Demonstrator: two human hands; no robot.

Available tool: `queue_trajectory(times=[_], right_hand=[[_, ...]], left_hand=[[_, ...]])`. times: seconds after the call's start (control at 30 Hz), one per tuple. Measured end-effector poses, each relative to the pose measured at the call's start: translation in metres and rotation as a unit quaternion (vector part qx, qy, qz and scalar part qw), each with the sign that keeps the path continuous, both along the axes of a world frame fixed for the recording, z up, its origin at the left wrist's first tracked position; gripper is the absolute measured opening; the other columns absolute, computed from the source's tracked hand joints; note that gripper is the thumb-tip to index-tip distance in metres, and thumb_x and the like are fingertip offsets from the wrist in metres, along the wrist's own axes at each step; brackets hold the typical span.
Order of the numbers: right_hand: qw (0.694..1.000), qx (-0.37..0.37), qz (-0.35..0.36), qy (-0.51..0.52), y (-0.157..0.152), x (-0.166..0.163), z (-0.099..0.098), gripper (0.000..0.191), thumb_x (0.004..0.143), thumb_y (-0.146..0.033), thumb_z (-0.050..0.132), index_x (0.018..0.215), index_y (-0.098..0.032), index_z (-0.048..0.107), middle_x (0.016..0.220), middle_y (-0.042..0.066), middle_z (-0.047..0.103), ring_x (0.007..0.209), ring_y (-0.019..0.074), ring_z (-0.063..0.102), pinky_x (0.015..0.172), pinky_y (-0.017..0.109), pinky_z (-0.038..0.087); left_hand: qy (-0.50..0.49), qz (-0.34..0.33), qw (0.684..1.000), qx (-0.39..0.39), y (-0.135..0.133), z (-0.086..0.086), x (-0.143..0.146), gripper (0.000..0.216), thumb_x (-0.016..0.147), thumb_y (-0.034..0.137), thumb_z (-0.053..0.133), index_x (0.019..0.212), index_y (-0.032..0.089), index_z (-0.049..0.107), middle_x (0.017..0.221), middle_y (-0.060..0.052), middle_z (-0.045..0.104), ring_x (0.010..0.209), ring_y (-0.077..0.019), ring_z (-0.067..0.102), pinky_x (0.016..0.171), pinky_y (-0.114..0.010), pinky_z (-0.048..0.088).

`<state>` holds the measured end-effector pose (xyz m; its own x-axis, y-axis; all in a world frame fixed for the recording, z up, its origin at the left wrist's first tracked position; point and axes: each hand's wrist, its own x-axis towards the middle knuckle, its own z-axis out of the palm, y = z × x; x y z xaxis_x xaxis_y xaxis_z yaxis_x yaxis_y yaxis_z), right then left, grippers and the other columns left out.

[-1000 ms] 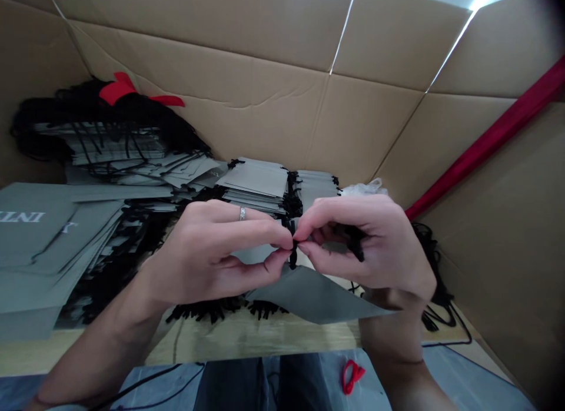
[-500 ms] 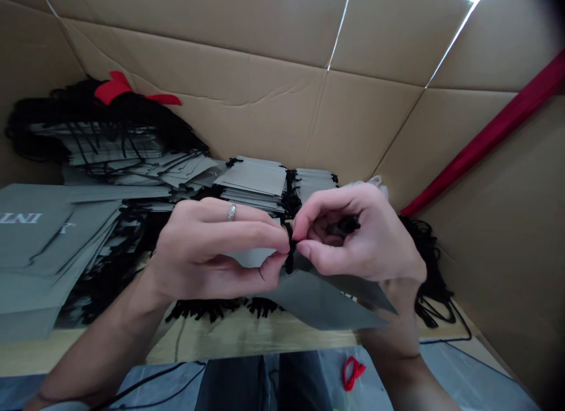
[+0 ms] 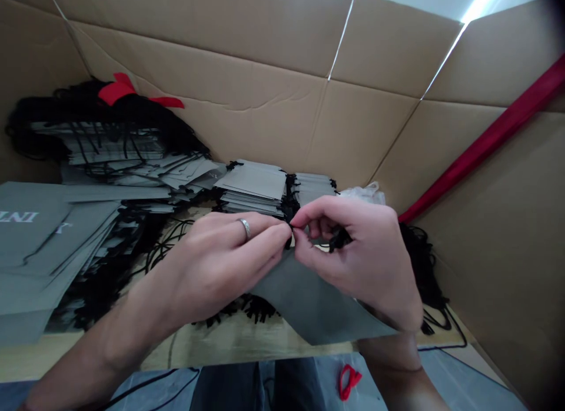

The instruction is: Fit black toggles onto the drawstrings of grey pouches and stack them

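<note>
Cardboard wall (image 3: 260,128) behind; left hand (image 3: 220,264), right hand (image 3: 366,258) pinched closed on black cord (image 3: 288,244), grey card (image 3: 324,308) below.

Cardbd wall (image 3: 247,87), red strip (image 3: 481,147) on rt.

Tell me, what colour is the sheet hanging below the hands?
Grey; the sheet shows best in the head view.

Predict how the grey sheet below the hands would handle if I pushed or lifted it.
The grey sheet is probably light for its size, since it looks thin. It likely bends a little but holds its shape: it sticks out rightward with only a gentle curve. The black cord at its upper corner looks soft, so the sheet may swing if pushed.
</note>
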<state>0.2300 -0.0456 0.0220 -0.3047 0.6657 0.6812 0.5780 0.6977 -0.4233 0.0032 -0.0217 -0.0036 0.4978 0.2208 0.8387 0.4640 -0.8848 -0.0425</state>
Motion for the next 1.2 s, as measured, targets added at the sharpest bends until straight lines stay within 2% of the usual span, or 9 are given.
queue_trajectory(times=[0.13,0.3,0.5,0.67,0.73,0.87,0.97,1.07,1.2], right_hand=[[0.998,0.055,0.002,-0.022,-0.009,0.002,0.002,0.021,0.094,-0.007,0.070,0.098,-0.027,0.073,0.091,-0.001,0.079,0.075,0.0154,0.070,0.072,0.032,0.061],[0.998,0.019,0.054,0.017,-0.008,0.006,0.004,0.022,0.089,-0.006,0.074,0.095,-0.027,0.072,0.083,-0.005,0.075,0.068,0.0113,0.064,0.066,0.029,0.057],[0.989,-0.060,0.088,0.099,0.000,0.005,0.003,0.022,0.080,-0.004,0.078,0.087,-0.025,0.077,0.075,-0.005,0.073,0.059,0.0092,0.060,0.050,0.023,0.048],[0.975,-0.133,0.114,0.138,0.004,0.002,0.006,0.017,0.078,-0.006,0.079,0.081,-0.023,0.078,0.068,-0.006,0.071,0.053,0.0077,0.060,0.044,0.018,0.046],[0.982,-0.100,0.093,0.128,0.005,0.002,0.005,0.018,0.079,-0.005,0.079,0.083,-0.023,0.077,0.068,-0.006,0.070,0.056,0.0081,0.060,0.046,0.020,0.046],[0.997,0.001,0.018,0.076,0.003,0.000,-0.001,0.021,0.084,-0.008,0.077,0.090,-0.028,0.075,0.076,-0.005,0.074,0.063,0.0126,0.065,0.056,0.028,0.053],[0.998,0.051,-0.006,0.028,-0.003,-0.002,-0.004,0.020,0.090,-0.010,0.075,0.097,-0.029,0.073,0.086,-0.003,0.079,0.072,0.0160,0.071,0.067,0.033,0.060],[0.997,0.080,-0.008,-0.005,-0.008,-0.001,-0.004,0.021,0.096,-0.009,0.071,0.101,-0.029,0.070,0.092,-0.001,0.080,0.081,0.0167,0.075,0.076,0.034,0.064],[0.995,0.095,0.008,-0.017,-0.010,0.002,-0.003,0.022,0.096,-0.008,0.071,0.103,-0.029,0.069,0.094,-0.001,0.079,0.081,0.0159,0.074,0.076,0.032,0.064]], left_hand=[[-0.027,-0.010,1.000,0.011,-0.006,-0.001,0.003,0.019,0.101,0.010,0.075,0.096,0.027,0.071,0.083,0.005,0.082,0.074,-0.0150,0.081,0.065,-0.024,0.066],[-0.062,-0.026,0.997,0.026,-0.006,0.006,0.004,0.019,0.096,0.011,0.078,0.099,0.027,0.069,0.079,0.007,0.081,0.065,-0.0125,0.078,0.058,-0.025,0.062],[-0.126,-0.114,0.984,-0.053,0.008,0.006,0.004,0.022,0.084,0.009,0.083,0.092,0.027,0.074,0.077,0.009,0.081,0.064,-0.0093,0.078,0.058,-0.020,0.062],[-0.151,-0.220,0.951,-0.159,0.019,0.005,0.003,0.023,0.081,0.010,0.088,0.094,0.027,0.078,0.078,0.006,0.082,0.062,-0.0114,0.077,0.055,-0.022,0.063],[-0.137,-0.178,0.965,-0.135,0.018,0.005,0.002,0.022,0.085,0.010,0.086,0.096,0.028,0.078,0.082,0.006,0.084,0.065,-0.0116,0.078,0.060,-0.023,0.064],[-0.069,-0.037,0.997,-0.001,0.009,0.004,0.002,0.020,0.095,0.013,0.082,0.108,0.028,0.075,0.096,0.003,0.087,0.078,-0.0159,0.084,0.070,-0.028,0.067],[-0.043,-0.013,0.997,0.056,0.001,0.000,0.001,0.017,0.098,0.012,0.082,0.108,0.024,0.074,0.094,0.000,0.086,0.079,-0.0177,0.085,0.070,-0.028,0.066],[-0.038,0.010,0.997,0.063,-0.004,-0.003,0.001,0.015,0.101,0.013,0.082,0.107,0.023,0.073,0.092,-0.002,0.085,0.085,-0.0207,0.086,0.075,-0.030,0.069],[-0.047,0.004,0.996,0.074,-0.004,-0.001,0.001,0.016,0.100,0.012,0.081,0.104,0.023,0.071,0.090,-0.001,0.085,0.081,-0.0195,0.086,0.071,-0.029,0.069]])
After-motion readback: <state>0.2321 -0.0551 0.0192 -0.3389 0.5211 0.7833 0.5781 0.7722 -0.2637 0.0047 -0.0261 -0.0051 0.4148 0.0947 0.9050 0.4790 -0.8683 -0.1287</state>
